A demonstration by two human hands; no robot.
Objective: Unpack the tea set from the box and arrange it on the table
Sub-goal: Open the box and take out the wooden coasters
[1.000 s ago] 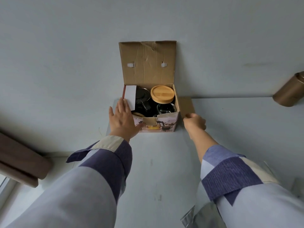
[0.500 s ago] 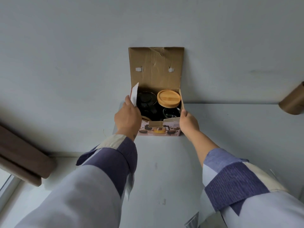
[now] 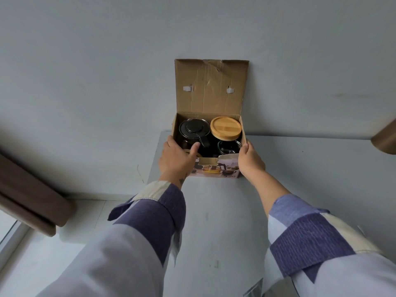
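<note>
Head view, looking down along both sleeved arms: a cardboard box (image 3: 216, 170) sits at the far end of a pale table (image 3: 214, 211), close against the wall, with its lid (image 3: 211, 86) flipped up and standing against that wall. Inside, at the back left, sits a dark glass teapot (image 3: 194, 133) with a black lid, its handle pointing toward the front. At the back right is a jar topped by a round wooden lid (image 3: 225, 127), and in front of it lies a clear glass cup (image 3: 229, 146), its rim catching the light. A sliver of something tan shows at the front left, mostly hidden under the thumb, and I cannot tell what it is. The left hand (image 3: 176, 159) wraps the box's front-left corner, fingers down the outer side wall and thumb hooked over the rim into the interior, near the teapot handle. The right hand (image 3: 249, 160) presses the front-right corner, fingers curled against the outer wall and thumb at the top edge. Both hands are clamped on the cardboard, one on each side. The printed front panel shows pictures of the tea set. A brown cylinder (image 3: 384, 136) pokes in at the right edge.
</note>
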